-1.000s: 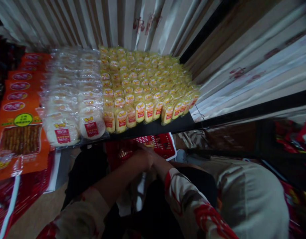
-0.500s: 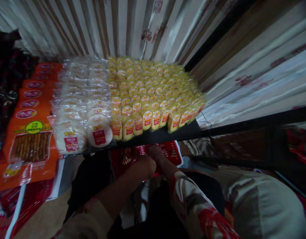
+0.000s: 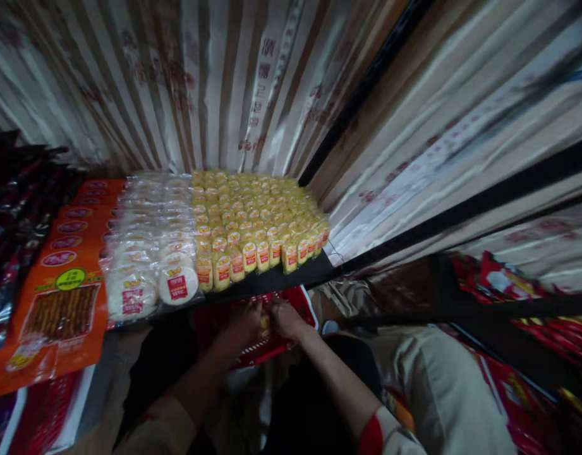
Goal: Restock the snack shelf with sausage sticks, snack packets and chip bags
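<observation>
Fingers of both hands, left hand (image 3: 246, 321) and right hand (image 3: 284, 318), look curled together around a small yellow packet (image 3: 265, 323) down in the red basket (image 3: 300, 302) (hard to tell how tight). I'd lift slowly, clearing the black shelf (image 3: 272, 280) edge overhead.

One head cam, looking fwd and down (steeply), close over shelf (image 3: 272, 281), wall behind
</observation>
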Demonstrator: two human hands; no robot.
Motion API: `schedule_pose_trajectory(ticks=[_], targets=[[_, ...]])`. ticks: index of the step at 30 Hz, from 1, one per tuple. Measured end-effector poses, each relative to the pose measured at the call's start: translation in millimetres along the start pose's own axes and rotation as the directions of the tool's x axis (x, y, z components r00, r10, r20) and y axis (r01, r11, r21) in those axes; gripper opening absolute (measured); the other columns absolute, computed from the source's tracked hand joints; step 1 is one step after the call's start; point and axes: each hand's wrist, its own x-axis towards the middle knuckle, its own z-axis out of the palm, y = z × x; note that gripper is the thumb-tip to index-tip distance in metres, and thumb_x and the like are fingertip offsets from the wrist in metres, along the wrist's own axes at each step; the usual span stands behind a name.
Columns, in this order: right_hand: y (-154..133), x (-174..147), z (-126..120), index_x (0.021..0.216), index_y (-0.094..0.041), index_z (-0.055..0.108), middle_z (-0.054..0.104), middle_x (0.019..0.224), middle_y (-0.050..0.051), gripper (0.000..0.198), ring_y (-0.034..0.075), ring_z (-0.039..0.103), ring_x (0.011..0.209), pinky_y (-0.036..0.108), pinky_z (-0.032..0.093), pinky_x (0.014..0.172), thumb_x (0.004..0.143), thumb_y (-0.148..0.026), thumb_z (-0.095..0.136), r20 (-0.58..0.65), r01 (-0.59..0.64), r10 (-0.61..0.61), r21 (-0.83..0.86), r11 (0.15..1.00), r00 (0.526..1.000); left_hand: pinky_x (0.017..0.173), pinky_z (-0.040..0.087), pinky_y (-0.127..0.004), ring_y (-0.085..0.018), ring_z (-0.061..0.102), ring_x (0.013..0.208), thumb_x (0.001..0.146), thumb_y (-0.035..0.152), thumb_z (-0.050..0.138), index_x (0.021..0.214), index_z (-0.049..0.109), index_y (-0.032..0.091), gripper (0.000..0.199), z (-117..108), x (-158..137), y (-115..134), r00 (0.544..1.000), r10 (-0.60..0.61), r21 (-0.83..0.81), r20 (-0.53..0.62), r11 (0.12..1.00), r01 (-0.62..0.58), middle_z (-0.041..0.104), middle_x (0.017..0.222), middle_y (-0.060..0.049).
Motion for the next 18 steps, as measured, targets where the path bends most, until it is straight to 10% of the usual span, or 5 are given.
schedule_pose_trajectory(ticks=[5, 10, 18], targets=[[-8, -47, -27, 0.093, -0.019, 0.067, 0.064, 0.092, 0.004, 0.024, 0.016, 0.061, 0.085, 0.024, 0.047, 0.075, 0.07, -0.011, 0.062, -0.031, 0.124, -0.12, 0.174, 0.977, 0.992, 0.09, 0.045, -0.029, -0.02, 0.059, 0.103, 0.078, 0.023, 0.053, 0.116, 0.054, 0.014, 0.039, 13, -15, 0, 0.978, 0.198, -0.293, -0.067, 0.933, -0.209, 0.064, 0.113, -0.01], [-16, -64, -32, 0.111, -0.017, 0.059, 0.059, 0.105, 0.009, 0.043, 0.022, 0.057, 0.1, 0.035, 0.046, 0.089, 0.07, -0.024, 0.067, -0.354, 0.188, -0.025, 0.433, 0.882, 0.935, 0.09, 0.043, -0.032, -0.021, 0.06, 0.099, 0.079, 0.024, 0.05, 0.103, 0.062, 0.016, 0.028, 6, -44, 5, 0.979, 0.032, -0.308, -0.201, 0.947, -0.094, 0.067, 0.104, -0.008], [-50, -52, -3, 0.102, -0.021, 0.053, 0.065, 0.082, 0.003, 0.052, 0.019, 0.065, 0.076, 0.035, 0.052, 0.077, 0.06, -0.043, 0.074, -0.337, 0.25, 0.284, 0.92, 0.302, 0.898, 0.074, 0.049, -0.028, -0.017, 0.063, 0.085, 0.083, 0.028, 0.05, 0.1, 0.059, 0.016, 0.023, -5, -60, 13, 0.89, -0.215, -0.545, -0.402, 0.837, -0.044, 0.066, 0.093, -0.005]])
